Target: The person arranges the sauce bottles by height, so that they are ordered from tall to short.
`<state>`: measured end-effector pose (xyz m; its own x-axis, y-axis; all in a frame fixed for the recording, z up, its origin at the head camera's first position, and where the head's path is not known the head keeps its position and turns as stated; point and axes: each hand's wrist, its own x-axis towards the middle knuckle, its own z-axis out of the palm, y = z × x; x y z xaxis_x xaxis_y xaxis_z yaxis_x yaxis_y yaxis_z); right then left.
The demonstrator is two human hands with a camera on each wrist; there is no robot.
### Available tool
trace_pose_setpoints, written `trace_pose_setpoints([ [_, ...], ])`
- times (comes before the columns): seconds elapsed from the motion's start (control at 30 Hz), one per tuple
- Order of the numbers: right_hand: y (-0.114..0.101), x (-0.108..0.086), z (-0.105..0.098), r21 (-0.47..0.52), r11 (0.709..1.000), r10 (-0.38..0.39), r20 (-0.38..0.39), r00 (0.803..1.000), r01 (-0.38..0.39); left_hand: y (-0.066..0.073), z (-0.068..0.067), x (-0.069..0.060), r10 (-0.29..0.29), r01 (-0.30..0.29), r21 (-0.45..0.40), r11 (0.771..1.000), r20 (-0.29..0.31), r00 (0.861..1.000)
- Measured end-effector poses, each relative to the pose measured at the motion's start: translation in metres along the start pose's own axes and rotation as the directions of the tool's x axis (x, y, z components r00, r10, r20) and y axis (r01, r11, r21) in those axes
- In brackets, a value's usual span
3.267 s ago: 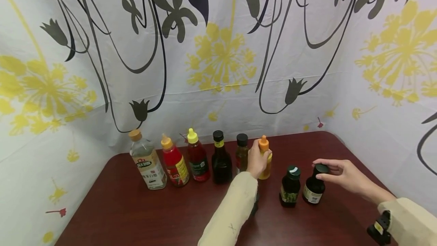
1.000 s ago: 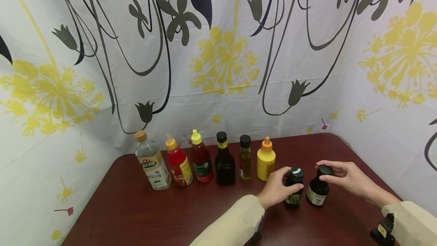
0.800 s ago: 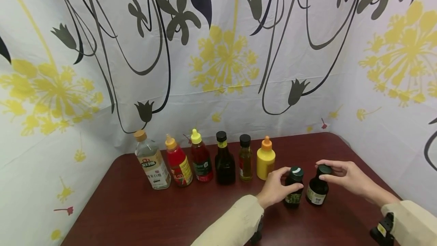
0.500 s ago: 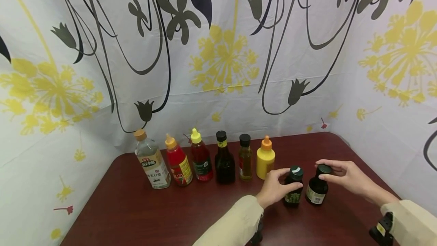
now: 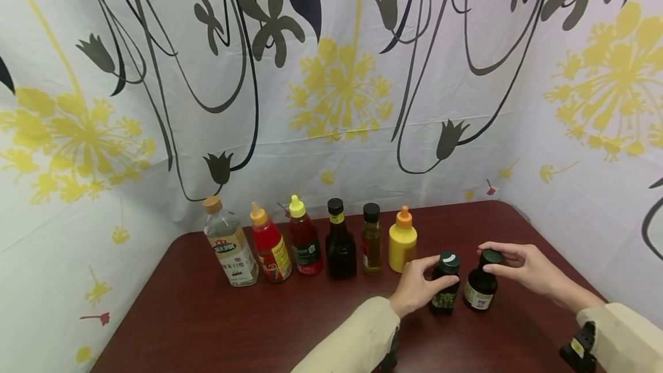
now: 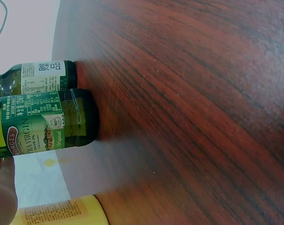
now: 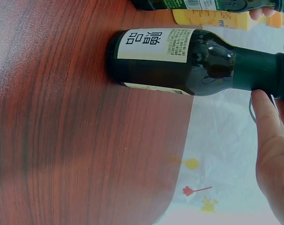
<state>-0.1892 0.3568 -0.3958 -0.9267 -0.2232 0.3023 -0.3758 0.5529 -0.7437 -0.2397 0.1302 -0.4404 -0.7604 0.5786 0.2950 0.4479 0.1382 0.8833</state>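
My left hand (image 5: 414,288) holds the olive oil bottle (image 5: 444,303) near its dark green cap, fingers behind and thumb in front. In the left wrist view its label (image 6: 34,136) reads "extra virgin olive oil". To its right, my right hand (image 5: 528,269) pinches the green-capped top of a small dark glass bottle (image 5: 480,292) with a pale label. The right wrist view shows this dark bottle (image 7: 151,51) upright on the table, thumb and fingers at its neck. Both bottles stand close together. A yellow squeeze bottle (image 5: 403,246) with an orange nozzle stands behind the olive oil.
Along the back of the dark red table (image 5: 233,327) runs a row: a white vinegar bottle (image 5: 231,255), two red squeeze bottles (image 5: 269,249) (image 5: 305,246), a black-capped dark sauce bottle (image 5: 340,252) and a slim oil bottle (image 5: 372,243). A patterned cloth (image 5: 331,171) hangs behind.
My left hand has gone from the yellow squeeze bottle rightward and nearer, onto the olive oil bottle. Over the last second both hands have stayed nearly still; the right keeps its bottle.
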Motion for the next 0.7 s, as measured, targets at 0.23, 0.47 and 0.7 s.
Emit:
trace_pose_setpoints([
  [0.23, 0.001, 0.0, 0.0, -0.005, 1.0, 0.013, -0.003, 1.0, -0.013, 0.005, -0.001, -0.002, 0.009, -0.009, -0.001, 1.0, -0.008, 1.0],
  [0.47, -0.001, 0.0, 0.0, -0.001, 1.0, -0.002, -0.009, 1.0, 0.002, 0.019, -0.004, -0.004, 0.04, -0.04, 0.033, 0.999, -0.023, 0.999],
  [0.7, -0.001, -0.001, 0.0, -0.006, 1.0, 0.003, -0.012, 1.0, -0.003, 0.032, -0.011, 0.002, 0.052, -0.052, 0.057, 0.997, 0.002, 0.999],
])
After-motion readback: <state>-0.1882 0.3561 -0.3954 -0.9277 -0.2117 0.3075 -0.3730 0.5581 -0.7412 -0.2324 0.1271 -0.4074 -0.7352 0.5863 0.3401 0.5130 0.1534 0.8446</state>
